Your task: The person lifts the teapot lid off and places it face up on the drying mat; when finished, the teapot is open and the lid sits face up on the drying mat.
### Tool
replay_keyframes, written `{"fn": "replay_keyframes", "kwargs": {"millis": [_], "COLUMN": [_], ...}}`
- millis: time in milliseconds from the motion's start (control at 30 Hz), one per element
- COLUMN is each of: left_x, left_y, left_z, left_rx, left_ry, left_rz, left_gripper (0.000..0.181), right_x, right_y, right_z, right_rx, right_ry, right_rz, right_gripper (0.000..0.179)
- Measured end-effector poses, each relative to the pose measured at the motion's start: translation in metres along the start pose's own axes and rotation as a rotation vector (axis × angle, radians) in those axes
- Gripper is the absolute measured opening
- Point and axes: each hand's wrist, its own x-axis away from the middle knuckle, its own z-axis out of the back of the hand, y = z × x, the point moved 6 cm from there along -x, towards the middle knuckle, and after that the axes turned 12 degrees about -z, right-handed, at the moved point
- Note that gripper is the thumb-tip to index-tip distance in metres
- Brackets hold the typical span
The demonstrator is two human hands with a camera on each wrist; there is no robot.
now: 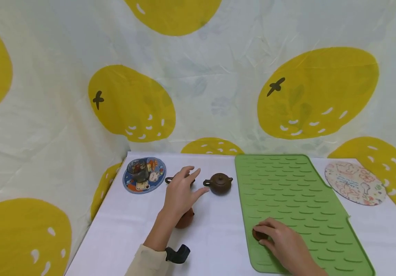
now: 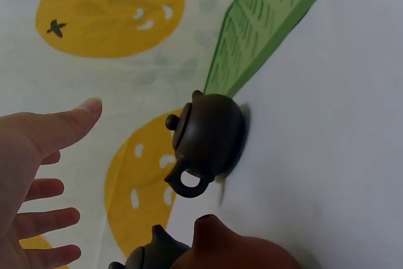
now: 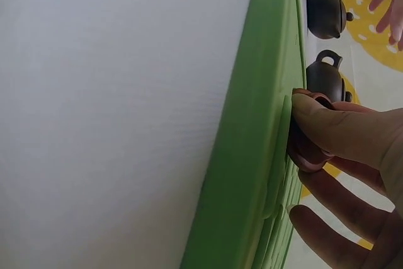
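Observation:
My right hand pinches a small reddish-brown clay piece between thumb and fingers, low over the left front part of the green mat. Whether this piece is a cup or a lid I cannot tell. My left hand hangs above the white table with fingers spread, holding nothing. Right of it sits a dark brown teapot, lid on. Another dark teapot is mostly hidden behind the left hand in the head view. Below that hand stands a reddish teapot, partly covered by the wrist.
At the back left, a blue patterned round mat bears a dark see-through cup. A pale patterned oval mat lies right of the green mat. Fruit-printed cloth hangs behind the table.

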Motion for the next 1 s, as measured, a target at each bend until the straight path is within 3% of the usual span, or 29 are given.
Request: {"fn": "replay_keyframes", "kwargs": {"millis": [100,267,500,800,1000], "left_x": [-0.009,-0.023,-0.028,-0.025,-0.024], "left_y": [-0.002,-0.008,-0.019,-0.015,-0.011], "left_z": [-0.008,-0.026,-0.052,-0.067,-0.075], "left_rx": [-0.016,0.001,0.053,-0.088,-0.07], "left_ry": [-0.021,-0.116,-0.247,-0.32,-0.35], "left_rz": [0.006,0.06,0.151,0.084,0.092], "left_gripper": [0.065,0.065,0.061,0.057,0.052], "right_x": [0.0,-0.001,-0.001,0.002,0.001], "right_y": [0.0,0.002,0.005,0.003,0.002], "right_z": [0.0,0.001,-0.004,-0.004,-0.003], "right_rx": [0.001,-0.002,-0.015,0.0,-0.001], "right_ry": [0.015,0.025,-0.047,-0.04,-0.031], "right_rz": [0.009,0.001,-0.044,-0.027,-0.019], "right_gripper": [0.036,0.036,0.035,0.036,0.035]}}
